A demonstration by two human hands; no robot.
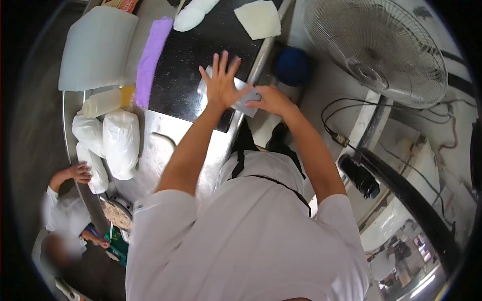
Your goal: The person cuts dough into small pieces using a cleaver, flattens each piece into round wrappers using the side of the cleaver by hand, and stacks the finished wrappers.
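Note:
My left hand (221, 85) is over the black worktop (196, 55) with its fingers spread wide. Beneath it shows part of something pale and flat (203, 86), mostly hidden by the hand. My right hand (273, 100) is closed on a grey scraper (247, 103) at the worktop's near edge, and my left thumb is close to or touching the scraper. Farther along the worktop lie a pale square sheet of what looks like dough (258, 19) and a smooth white lump (191, 16).
A purple towel (151, 62) lies along the worktop's left side. Beyond it are a translucent tub (98, 47), a bottle (108, 102) and white plastic bags (120, 143). Another person's hand (80, 173) touches a bag. A caged fan (376, 50) and cables stand at right.

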